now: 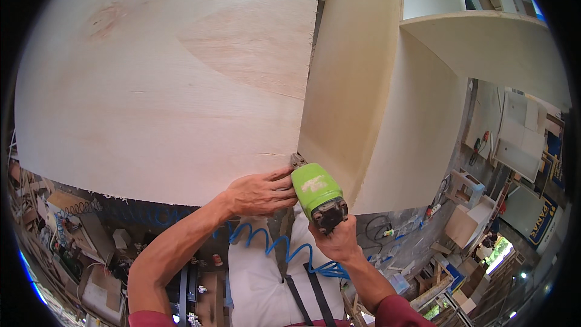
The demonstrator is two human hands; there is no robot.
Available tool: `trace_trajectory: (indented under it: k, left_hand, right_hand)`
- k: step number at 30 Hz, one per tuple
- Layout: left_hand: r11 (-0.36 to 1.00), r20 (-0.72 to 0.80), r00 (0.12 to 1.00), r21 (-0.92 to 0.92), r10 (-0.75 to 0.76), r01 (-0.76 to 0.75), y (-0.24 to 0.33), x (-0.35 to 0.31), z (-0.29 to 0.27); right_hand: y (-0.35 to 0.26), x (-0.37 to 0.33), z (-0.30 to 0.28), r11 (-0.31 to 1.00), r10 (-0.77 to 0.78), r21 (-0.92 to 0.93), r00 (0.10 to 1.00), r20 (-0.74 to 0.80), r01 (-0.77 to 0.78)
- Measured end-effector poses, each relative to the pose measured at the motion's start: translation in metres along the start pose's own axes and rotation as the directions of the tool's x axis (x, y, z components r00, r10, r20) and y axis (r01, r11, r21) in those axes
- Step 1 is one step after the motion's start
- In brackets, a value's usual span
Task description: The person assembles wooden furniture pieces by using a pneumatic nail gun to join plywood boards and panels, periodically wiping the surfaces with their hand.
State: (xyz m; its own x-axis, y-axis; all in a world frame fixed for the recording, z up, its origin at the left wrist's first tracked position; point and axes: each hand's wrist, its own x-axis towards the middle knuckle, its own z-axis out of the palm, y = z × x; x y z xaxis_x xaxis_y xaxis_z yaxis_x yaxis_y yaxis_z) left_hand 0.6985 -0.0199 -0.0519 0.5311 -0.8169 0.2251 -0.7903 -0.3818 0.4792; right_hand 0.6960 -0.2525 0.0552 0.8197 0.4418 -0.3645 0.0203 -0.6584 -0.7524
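view: I'm looking down from the head camera; both forearms come up from the lower edge and meet just below frame centre.
right hand point(336, 240): wrapped around the rear grip of the green nail gun point(316, 191), fingers closed on it, just right of centre.
nail gun: green body, dark back end facing me, metal nose tilted up-left and touching the corner where two boards meet, at frame centre.
left hand point(261, 194): lying flat, fingers together and stretched right, fingertips against the gun's nose and the lower edge of the plywood panel point(163, 79). Holding nothing that I can see.
plywood panel: large pale sheet filling the upper left and centre, grain patches visible, lower edge running across the mid-left.
side board point(357, 72): paler panel standing at an angle to the plywood, centre-right, joined to it along a vertical seam.
shelf point(484, 36): curved pale board sticking out at upper right.
air hose point(284, 248): blue coil below the hands, lower centre; I can't tell exactly where it plugs into the gun.
background: cluttered workshop floor along the lower left and lower right edges, too small to itemise.
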Motion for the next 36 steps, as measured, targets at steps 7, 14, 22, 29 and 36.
trace_trajectory:
  k: [7, 14, 22, 29, 36]
  left_hand:
    - [0.999, 0.033, 0.999, 0.033, -0.010, 0.009, 0.004, -0.006, 0.006]
    - [0.981, -0.138, 0.974, 0.046, -0.179, 0.187, 0.040, -0.041, 0.014]
    - [0.981, -0.144, 0.970, -0.034, -0.193, 0.190, 0.041, -0.044, 0.015]
    - [0.979, -0.144, 0.969, 0.017, -0.200, 0.205, 0.040, -0.041, 0.010]
    - [0.978, -0.142, 0.969, 0.024, -0.200, 0.205, 0.041, -0.042, 0.009]
  right_hand:
    - [0.001, -0.018, 0.004, 0.998, -0.060, 0.021, 0.998, -0.034, 0.061]
    - [0.007, -0.044, 0.016, 0.997, -0.020, 0.075, 1.000, 0.019, 0.018]
    - [0.004, -0.042, 0.020, 1.000, -0.023, 0.005, 1.000, -0.008, 0.023]
    - [0.006, -0.043, 0.021, 1.000, -0.021, 0.019, 1.000, -0.017, 0.021]
    - [0.009, -0.058, 0.024, 0.997, 0.012, 0.080, 1.000, 0.010, -0.013]
